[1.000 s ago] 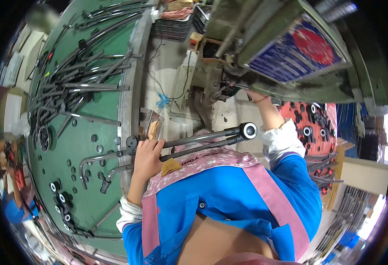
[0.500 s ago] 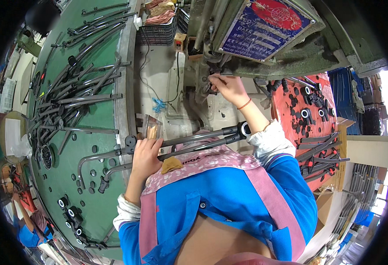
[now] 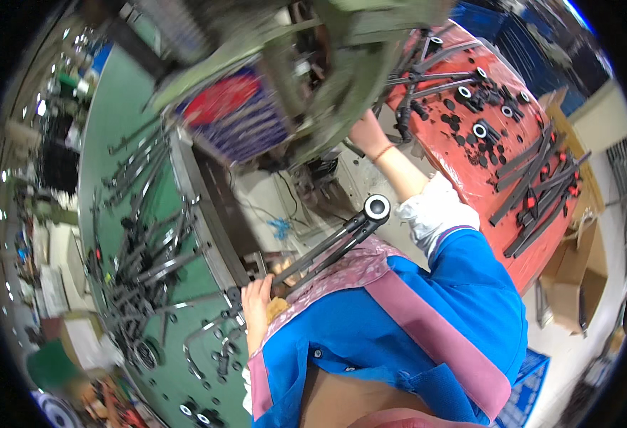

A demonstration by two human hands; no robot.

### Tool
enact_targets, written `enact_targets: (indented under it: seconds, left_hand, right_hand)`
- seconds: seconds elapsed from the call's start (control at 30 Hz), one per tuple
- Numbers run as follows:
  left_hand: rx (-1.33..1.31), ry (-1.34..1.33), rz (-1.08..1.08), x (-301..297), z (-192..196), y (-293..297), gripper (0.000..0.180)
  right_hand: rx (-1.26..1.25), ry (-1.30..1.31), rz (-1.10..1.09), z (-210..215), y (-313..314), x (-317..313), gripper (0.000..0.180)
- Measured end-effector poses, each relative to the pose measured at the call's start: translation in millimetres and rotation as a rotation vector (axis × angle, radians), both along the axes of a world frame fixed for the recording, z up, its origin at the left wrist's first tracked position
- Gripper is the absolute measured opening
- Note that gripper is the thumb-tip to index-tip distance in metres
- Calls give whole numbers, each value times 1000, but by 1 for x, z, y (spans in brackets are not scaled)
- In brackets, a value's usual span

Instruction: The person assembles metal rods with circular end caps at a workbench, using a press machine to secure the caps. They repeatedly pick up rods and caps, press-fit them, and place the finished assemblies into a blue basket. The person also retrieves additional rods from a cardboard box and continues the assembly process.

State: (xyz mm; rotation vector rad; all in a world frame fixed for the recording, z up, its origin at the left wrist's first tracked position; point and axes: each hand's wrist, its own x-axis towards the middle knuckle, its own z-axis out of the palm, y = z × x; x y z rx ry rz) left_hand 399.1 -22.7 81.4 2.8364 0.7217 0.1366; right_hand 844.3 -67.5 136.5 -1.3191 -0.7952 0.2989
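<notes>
A black folding tube frame [image 3: 328, 250] lies slantwise across my lap. Its two tubes meet at a round joint with a white ring [image 3: 377, 207], and its bent ends reach over the green table. My left hand [image 3: 257, 305] is closed round the tubes near their left joint. A tan cloth-like piece [image 3: 276, 309] lies by that hand against the pink apron. My right hand [image 3: 368, 134] reaches under the edge of the green machine [image 3: 328, 107], close to the red table; its fingers are hidden there.
Many black tubes [image 3: 149, 267] are heaped on the green table [image 3: 103, 143] at left. The red-covered table [image 3: 463, 167] at right carries ringed joints, small black caps and tube parts. A cardboard box [image 3: 577, 278] stands beyond it. The machine overhangs at the top.
The whole view has turned, bringing the machine to the top middle. My right hand has left the machine's lower fittings and moved toward the red table. My left hand stays on the tube frame.
</notes>
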Motion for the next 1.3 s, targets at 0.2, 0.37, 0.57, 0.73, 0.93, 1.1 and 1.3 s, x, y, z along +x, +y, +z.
enact_targets:
  seconds: [0.2,0.37,0.57,0.73,0.93,1.1,1.3]
  left_hand:
    - [13,-7,-38,28,24,2,46]
    - [14,32,2,44,42,-4,48]
    - [-6,-12,45,55,52,-10,55]
    - [14,-57,50,54,52,-18,56]
    - [-20,-128,45,52,46,-24,60]
    - [4,-173,9,68,50,-20,53]
    - [59,-224,-60,99,70,-15,75]
  right_hand:
    - [292,-276,-219,9,61,41,25]
    - [-158,-347,-251,-1,110,96,24]
    - [-395,-490,-234,-13,123,105,23]
    - [-431,-494,-209,-10,104,122,22]
    - [-127,-578,145,27,-1,26,20]
    - [-612,-1045,840,34,-69,-98,76]
    - [-512,-1188,646,11,-79,-129,71]
